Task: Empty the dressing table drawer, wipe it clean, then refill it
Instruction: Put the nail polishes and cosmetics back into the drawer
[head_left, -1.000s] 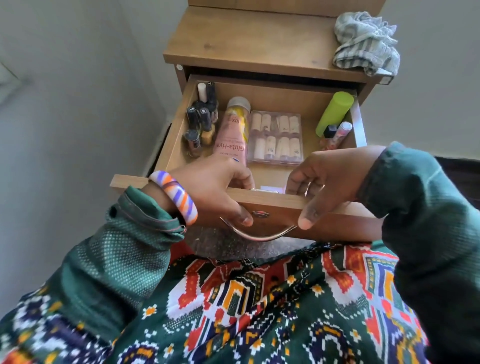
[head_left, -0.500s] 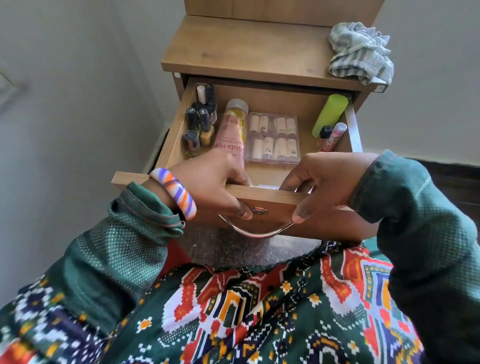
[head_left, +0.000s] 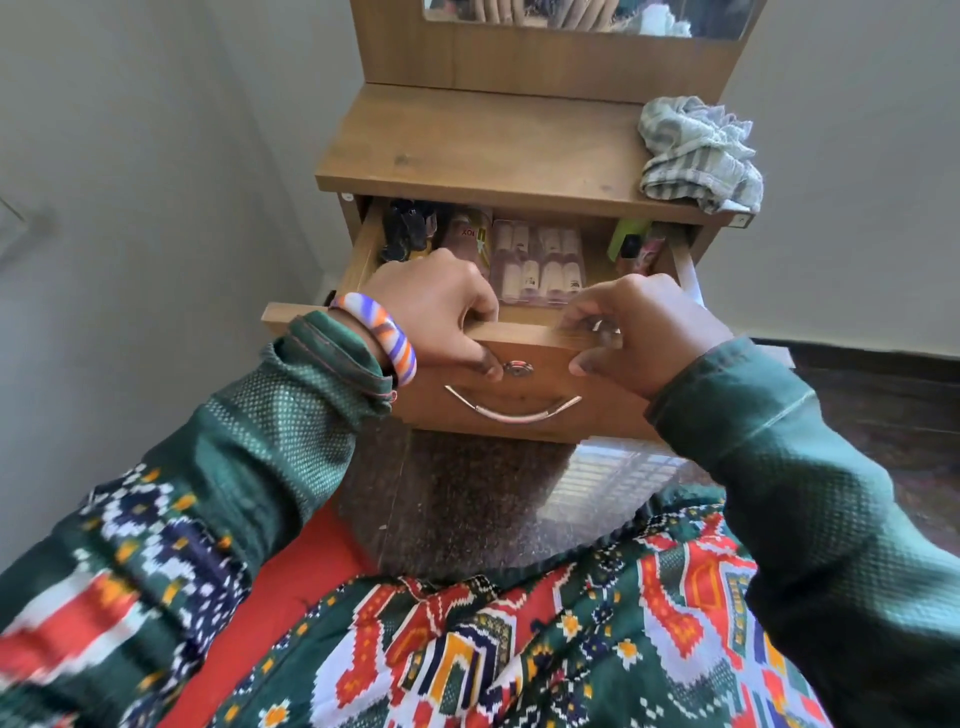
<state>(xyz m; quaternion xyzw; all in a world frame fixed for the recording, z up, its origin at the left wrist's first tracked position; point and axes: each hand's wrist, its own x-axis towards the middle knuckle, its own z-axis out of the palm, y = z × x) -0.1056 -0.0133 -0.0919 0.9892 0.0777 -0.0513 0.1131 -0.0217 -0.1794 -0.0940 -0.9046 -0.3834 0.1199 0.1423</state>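
The wooden drawer of the dressing table stands partly pulled out, its back half under the tabletop. My left hand and my right hand both grip the top edge of the drawer front, fingers inside, thumbs on the outer face above the curved metal handle. Inside lie dark nail polish bottles at the left, a pink tube, a clear case of press-on nails in the middle and a green bottle at the right.
A crumpled grey striped cloth lies on the right of the tabletop. A mirror rises behind. Walls stand close on the left and right. Dark polished floor lies below the drawer, and my patterned lap fills the foreground.
The drawer has slid inward, hiding the back parts of the items under the tabletop. Both hands kept their hold on the front edge. The view has tilted up, showing the mirror.
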